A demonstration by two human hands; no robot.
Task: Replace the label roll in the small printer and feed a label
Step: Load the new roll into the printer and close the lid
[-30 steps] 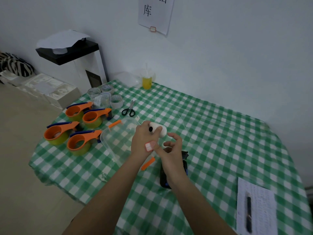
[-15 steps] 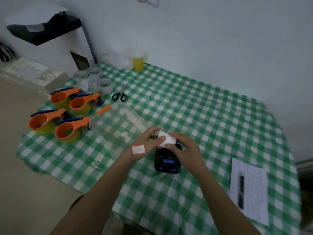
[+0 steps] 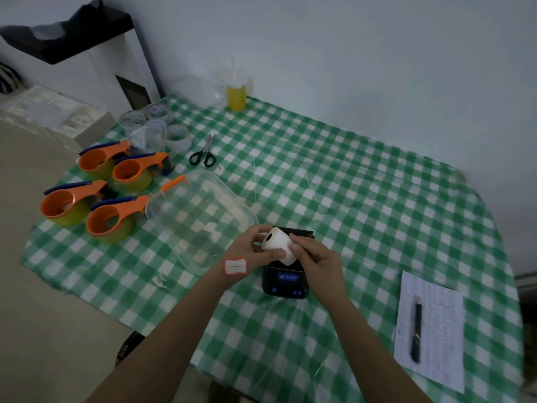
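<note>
While both hands meet over the near middle of the table [image 3: 377, 199], the left hand [image 3: 252, 248] and the right hand [image 3: 315, 257] hold the white label roll [image 3: 277, 244] between them, fingers closed around its sides, its dark core hole facing up and left. Directly beneath the roll sits the small black printer [image 3: 286, 282], lid open behind, front panel lit blue; the roll and right hand hide its bay. A red-bordered label [image 3: 235, 266] sticks to the left wrist. Just left of the hands lies a clear plastic lid [image 3: 200, 216]; beyond it, at the left edge, four orange tape dispensers [image 3: 101, 196]. Scissors [image 3: 203, 154] and tape rolls [image 3: 157, 126] lie toward the far left corner, a yellow cup [image 3: 236, 96] at the far edge, a sheet of paper [image 3: 430, 330] with a pen [image 3: 417, 330] near the right edge.
</note>
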